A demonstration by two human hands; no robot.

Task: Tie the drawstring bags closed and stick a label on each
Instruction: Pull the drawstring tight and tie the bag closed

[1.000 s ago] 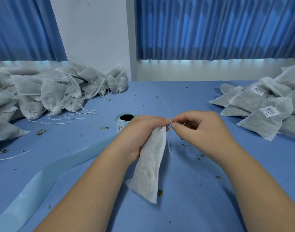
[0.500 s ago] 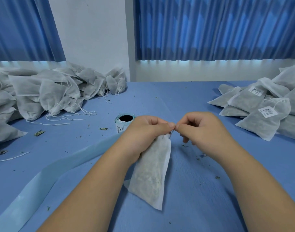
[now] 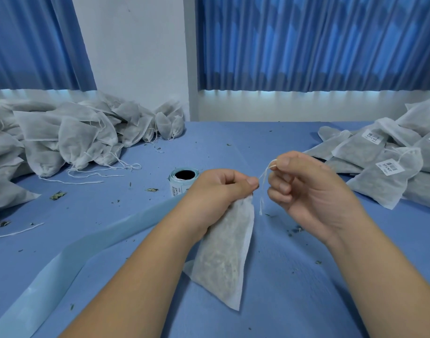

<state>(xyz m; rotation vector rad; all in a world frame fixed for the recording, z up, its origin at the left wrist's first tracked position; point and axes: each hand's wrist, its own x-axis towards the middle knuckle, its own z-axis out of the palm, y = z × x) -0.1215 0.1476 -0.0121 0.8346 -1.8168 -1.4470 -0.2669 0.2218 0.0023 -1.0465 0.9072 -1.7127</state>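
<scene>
**Cinching the neck: string drawn, knot and label to come**

You are at the tying step. Your left hand point(image 3: 221, 189) grips the gathered neck of the bag point(image 3: 226, 254), fingers curled round it and the thumb pressed on top. The bag hangs down from that fist, tilted, with its bottom corner low over the table point(image 3: 294, 276) between your forearms. I cannot tell whether that corner touches the cloth.

Your right hand point(image 3: 304, 189) pinches the string point(image 3: 264, 179) between thumb and forefinger, just beside the left thumb and a little higher. The other fingers are loosely curled and hold nothing. The string runs taut from the neck up to the pinch, and its loose ends dangle below.

No knot shows yet, so the bag looks drawn but not tied. Next, by my reading, you need to loop the string and pull it snug against the neck without letting the left grip slacken, or the mouth may reopen.

After that comes the label. The roll point(image 3: 183, 178) stands just beyond your left hand, with its spent strip point(image 3: 87, 250) trailing toward you on the left. This bag carries no label that I can see.

The untied pile point(image 3: 70, 135) lies far left and the labelled pile point(image 3: 384, 172) far right, both well apart from your hands.
</scene>
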